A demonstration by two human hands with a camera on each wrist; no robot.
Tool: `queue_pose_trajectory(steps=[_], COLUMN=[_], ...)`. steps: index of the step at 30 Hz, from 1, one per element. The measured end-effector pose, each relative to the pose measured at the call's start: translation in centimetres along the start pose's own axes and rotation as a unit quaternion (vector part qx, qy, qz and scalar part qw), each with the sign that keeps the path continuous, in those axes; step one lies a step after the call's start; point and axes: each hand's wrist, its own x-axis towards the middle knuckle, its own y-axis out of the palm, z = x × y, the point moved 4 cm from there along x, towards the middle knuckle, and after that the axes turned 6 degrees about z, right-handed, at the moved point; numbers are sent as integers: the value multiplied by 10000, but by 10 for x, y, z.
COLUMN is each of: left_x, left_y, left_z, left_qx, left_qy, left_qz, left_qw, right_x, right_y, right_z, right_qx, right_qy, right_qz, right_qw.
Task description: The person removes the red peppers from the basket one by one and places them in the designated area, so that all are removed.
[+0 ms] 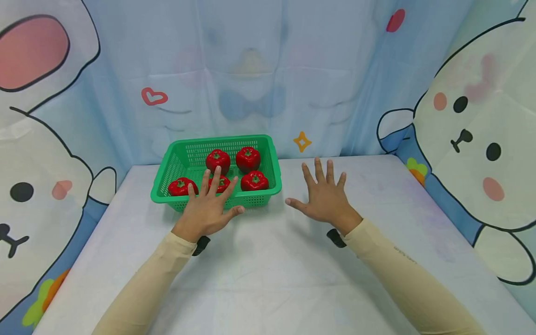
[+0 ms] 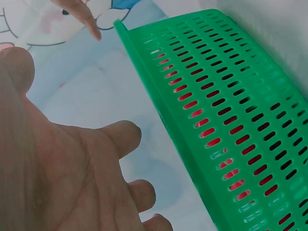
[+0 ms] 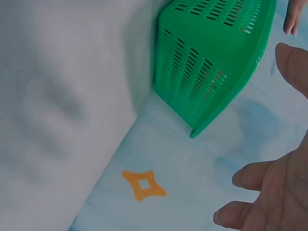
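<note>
Head view: we see five peppers inside the green basket.
Left hand: spread, grasping nothing.
Right hand: likewise.
Peppers: none lifted yet, we judge.

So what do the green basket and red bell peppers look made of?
Green basket: probably molded plastic, slightly glossy, judging by its uniform color and regular slots. Red bell peppers: smooth, very shiny skin with bright highlights; real flesh or glossy imitation, I can't tell.

the front middle red pepper is partly hidden.
</note>
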Motion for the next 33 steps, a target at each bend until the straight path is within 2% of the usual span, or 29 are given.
queue_pose_trajectory(steps=[4, 7, 10, 13, 15, 18, 21, 24, 27, 32, 33], left_x=[-1, -3, -9, -19, -27, -32, -31, -26, -20, -10, -8], left_y=[-1, -7, -18, -30, -34, -32, -21, -6, 6, 17, 19], left_z=[3, 12, 34, 70, 96, 131, 154, 165, 170, 170, 170], left_qx=[3, -15, -339, -954, -1447, -2131, -2997, -3770, -4391, -5110, -5173], left_qy=[-39, -96, -329, -754, -1088, -1559, -1701, -1613, -1576, -1684, -1702], left_qz=[11, -54, -259, -628, -926, -1167, -1174, -1101, -1109, -1317, -1356], left_qw=[10000, 9999, 9985, 9906, 9791, 9574, 9314, 9054, 8775, 8326, 8276], right_x=[1, 1, -1, -3, -4, -4, -5, -5, -5, -7, -7], right_y=[2, 3, 4, 7, 9, 10, 13, 14, 16, 17, 17], right_z=[0, 0, 1, 1, 1, 1, 2, 4, 6, 7, 7], right_qx=[22, 21, 47, 40, 45, 68, 113, 150, 186, 269, 302], right_qy=[-26, -27, -55, -75, -105, -124, -160, -228, -314, -371, -380], right_qz=[36, 13, -13, 4, -2, -63, -148, -203, -258, -368, -385], right_qw=[10000, 10000, 10000, 10000, 9999, 9999, 9997, 9994, 9990, 9983, 9981])
